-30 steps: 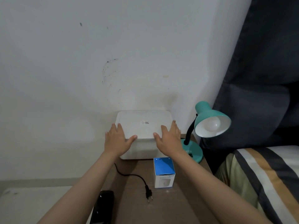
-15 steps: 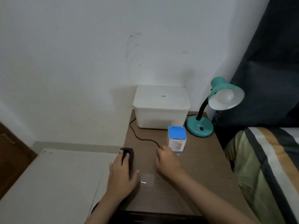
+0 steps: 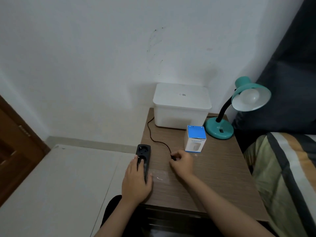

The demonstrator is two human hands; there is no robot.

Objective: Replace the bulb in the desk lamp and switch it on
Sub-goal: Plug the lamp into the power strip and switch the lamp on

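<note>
A teal desk lamp stands at the table's back right, its shade holding a white, unlit bulb. A blue and white bulb box stands in front of it. The lamp's black cord runs across the table to its plug, pinched in my right hand. My left hand lies flat on a black power strip at the table's left edge, pressing it down; two sockets show beyond my fingers.
A white lidded plastic box sits at the back against the wall. The brown wooden bedside table has a bed with a striped cover on its right. A brown door is at far left.
Both hands left the white box and came down to the table's front. My left hand settled on the power strip; my right hand picked up the cord's plug.
</note>
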